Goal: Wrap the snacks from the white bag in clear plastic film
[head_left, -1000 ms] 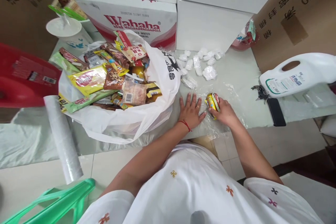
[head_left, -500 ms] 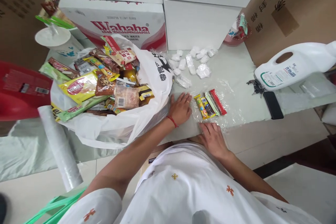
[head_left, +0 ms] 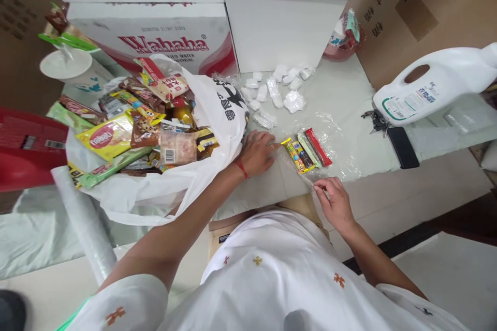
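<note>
Several small wrapped snack bars (head_left: 306, 151), in yellow, dark, pale green and red wrappers, lie side by side on a sheet of clear plastic film (head_left: 341, 158). My left hand (head_left: 256, 154), with a red cord at the wrist, rests on the table left of them. Its fingers are loosely bent and partly spread, close to the film's left edge; nothing shows in it. At the table's front edge, my right hand (head_left: 334, 202) pinches the near edge of the film between thumb and fingers. Just left of my left hand stands a white plastic bag (head_left: 209, 176) full of packaged snacks.
Small clear-wrapped white bundles (head_left: 294, 101) lie toward the back, before white boxes (head_left: 277, 36). On the right are a white detergent bottle (head_left: 430, 85), keys (head_left: 376, 121) and a black phone (head_left: 404, 147). A film roll (head_left: 83, 222), paper cup (head_left: 79, 70) and red container (head_left: 27, 150) stand left.
My right hand has moved right and lifted slightly, going from outstretched fingers to a pinch on the film's edge. The left hand's fingers have bent a little more. The whole view has shifted slightly.
</note>
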Available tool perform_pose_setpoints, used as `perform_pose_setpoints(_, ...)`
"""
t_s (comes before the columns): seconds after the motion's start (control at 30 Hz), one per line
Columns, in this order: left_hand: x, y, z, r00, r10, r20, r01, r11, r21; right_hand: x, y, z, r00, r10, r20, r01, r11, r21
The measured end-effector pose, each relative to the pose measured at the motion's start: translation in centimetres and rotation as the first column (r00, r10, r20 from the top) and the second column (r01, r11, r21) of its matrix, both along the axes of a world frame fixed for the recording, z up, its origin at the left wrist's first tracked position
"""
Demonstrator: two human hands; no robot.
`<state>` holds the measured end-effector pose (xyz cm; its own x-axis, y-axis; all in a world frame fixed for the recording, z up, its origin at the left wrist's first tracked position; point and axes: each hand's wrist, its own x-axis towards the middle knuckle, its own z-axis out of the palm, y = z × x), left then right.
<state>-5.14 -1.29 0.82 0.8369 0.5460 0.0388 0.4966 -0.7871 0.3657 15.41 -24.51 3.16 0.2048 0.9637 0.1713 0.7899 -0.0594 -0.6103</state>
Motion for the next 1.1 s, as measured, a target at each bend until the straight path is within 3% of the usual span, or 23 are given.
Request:
perform_pose_setpoints(0.27, 2.5, 1.4, 0.8, 0.984, 0.027, 0.174, -0.025, 1.0, -0.011, 2.8, -0.2, -0.4, 0.989, -0.145, 0.038, 0.146, 0.989, -0.026)
perform_pose_setpoints(0.43, 6.2, 2.5, 1.9, 0.974, -0.068, 0.215, 0.087, 0.993, -0.076, 5.3, 0.2, 0.3, 0.971, -0.209, 0.112, 0.212, 0.977, -0.011)
perform_pose_setpoints(0.57, 9.4, 3.2, 1.8, 0.98, -0.076, 0.183, 0.109, 0.978, -0.177, 7.1, 0.6, 0.1, 0.948, -0.298, 0.109, 0.302, 0.953, -0.024)
perform_pose_setpoints(0.73, 12.6, 3.9, 0.9, 0.979, -0.096, 0.181, 0.134, 0.968, -0.214, 9.0, 1.0, -1.0, 0.901, -0.43, -0.055, 0.405, 0.881, -0.244)
perform_pose_setpoints(0.83, 14.2, 4.2, 0.5, 0.98, -0.14, 0.145, 0.167, 0.966, -0.196, 9.6, 1.2, -1.6, 0.892, -0.45, -0.042, 0.415, 0.853, -0.317)
perform_pose_setpoints(0.97, 15.7, 4.2, 0.2, 0.996, -0.068, 0.054, 0.076, 0.986, -0.149, 10.1, 1.2, -2.1, 0.883, -0.468, 0.032, 0.448, 0.821, -0.353)
perform_pose_setpoints(1.1, 16.5, 4.2, 0.0, 0.997, 0.077, -0.026, -0.081, 0.974, -0.21, 10.6, 1.2, -2.3, 0.857, -0.514, 0.042, 0.495, 0.796, -0.347)
